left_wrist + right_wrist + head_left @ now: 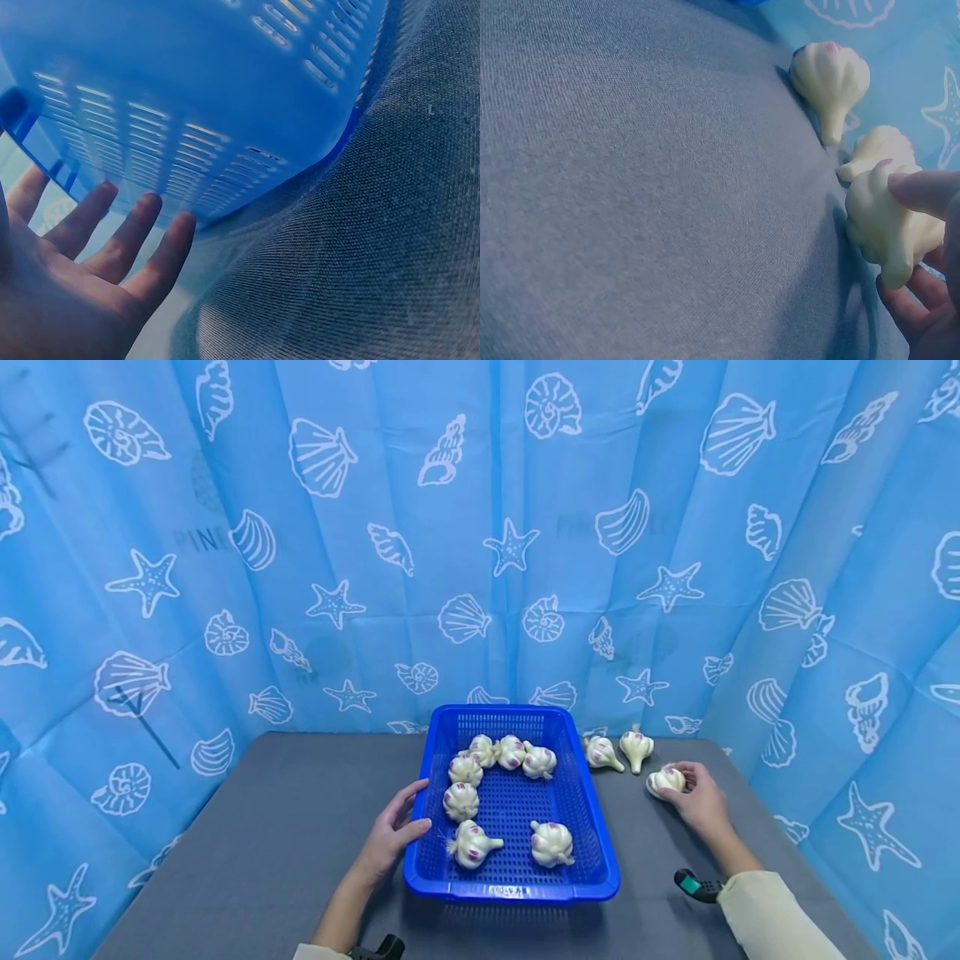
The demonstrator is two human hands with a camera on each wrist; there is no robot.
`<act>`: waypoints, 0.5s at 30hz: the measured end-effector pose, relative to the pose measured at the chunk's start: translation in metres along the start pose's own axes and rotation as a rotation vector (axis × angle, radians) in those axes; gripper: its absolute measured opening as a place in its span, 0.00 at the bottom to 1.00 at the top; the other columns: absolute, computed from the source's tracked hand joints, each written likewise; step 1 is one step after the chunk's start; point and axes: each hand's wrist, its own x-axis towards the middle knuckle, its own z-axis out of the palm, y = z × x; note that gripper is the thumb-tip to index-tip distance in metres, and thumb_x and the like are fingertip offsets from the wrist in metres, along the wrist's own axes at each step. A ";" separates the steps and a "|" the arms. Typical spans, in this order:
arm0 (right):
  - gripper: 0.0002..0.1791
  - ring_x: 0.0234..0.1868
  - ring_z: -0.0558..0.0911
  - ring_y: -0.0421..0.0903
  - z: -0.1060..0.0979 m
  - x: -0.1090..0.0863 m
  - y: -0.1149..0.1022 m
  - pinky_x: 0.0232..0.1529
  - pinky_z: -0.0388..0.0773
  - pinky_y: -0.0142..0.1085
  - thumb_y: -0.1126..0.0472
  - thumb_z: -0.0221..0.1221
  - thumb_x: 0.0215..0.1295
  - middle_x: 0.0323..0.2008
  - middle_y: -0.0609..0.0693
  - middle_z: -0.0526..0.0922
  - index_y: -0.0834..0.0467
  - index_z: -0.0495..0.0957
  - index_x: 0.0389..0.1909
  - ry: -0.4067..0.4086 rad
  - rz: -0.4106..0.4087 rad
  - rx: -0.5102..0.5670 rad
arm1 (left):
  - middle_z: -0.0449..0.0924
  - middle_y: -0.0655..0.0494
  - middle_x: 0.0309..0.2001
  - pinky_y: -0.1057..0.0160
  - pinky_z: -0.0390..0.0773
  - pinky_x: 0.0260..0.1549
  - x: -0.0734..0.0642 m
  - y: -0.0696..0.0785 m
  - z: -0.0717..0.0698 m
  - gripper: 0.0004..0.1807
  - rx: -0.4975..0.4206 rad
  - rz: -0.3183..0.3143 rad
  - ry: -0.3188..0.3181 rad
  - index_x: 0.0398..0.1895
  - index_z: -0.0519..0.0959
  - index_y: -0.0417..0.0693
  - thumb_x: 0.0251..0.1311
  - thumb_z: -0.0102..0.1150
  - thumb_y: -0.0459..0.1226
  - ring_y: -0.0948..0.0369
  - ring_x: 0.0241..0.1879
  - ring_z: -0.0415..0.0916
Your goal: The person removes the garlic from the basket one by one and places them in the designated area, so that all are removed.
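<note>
My right hand (703, 797) grips a white garlic bulb (663, 782) on the right part of the table; in the right wrist view, thumb and fingers lie on both sides of this bulb (885, 214). At the left side of a blue plastic basket (512, 892) is my left hand (390, 835), its spread fingers against the outer wall beneath the rim. The left thumb does not show in the left wrist view. Several garlic bulbs lie inside the basket, including one bulb (551, 844) at the front right and another (472, 845) at the front left.
Two more garlic bulbs, one (603, 753) close to the basket and one (636, 748) farther right, lie near the table's back edge. A grey cloth covers the table (300, 827). Behind it hangs a blue curtain (465, 568) with white shell prints.
</note>
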 end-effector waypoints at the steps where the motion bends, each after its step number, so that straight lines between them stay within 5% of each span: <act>1: 0.30 0.57 0.70 0.70 -0.001 0.000 0.001 0.54 0.68 0.59 0.64 0.64 0.61 0.55 0.75 0.70 0.72 0.63 0.58 0.004 -0.001 -0.006 | 0.61 0.38 0.69 0.39 0.68 0.56 0.000 0.000 0.000 0.31 -0.001 0.002 -0.001 0.71 0.64 0.53 0.64 0.55 0.37 0.38 0.64 0.63; 15: 0.25 0.47 0.74 0.67 -0.003 0.004 0.010 0.45 0.69 0.58 0.59 0.65 0.61 0.49 0.72 0.73 0.70 0.71 0.54 0.116 -0.035 -0.155 | 0.60 0.39 0.70 0.39 0.69 0.56 0.001 -0.001 -0.001 0.31 0.008 -0.007 -0.010 0.71 0.63 0.53 0.64 0.56 0.39 0.38 0.64 0.63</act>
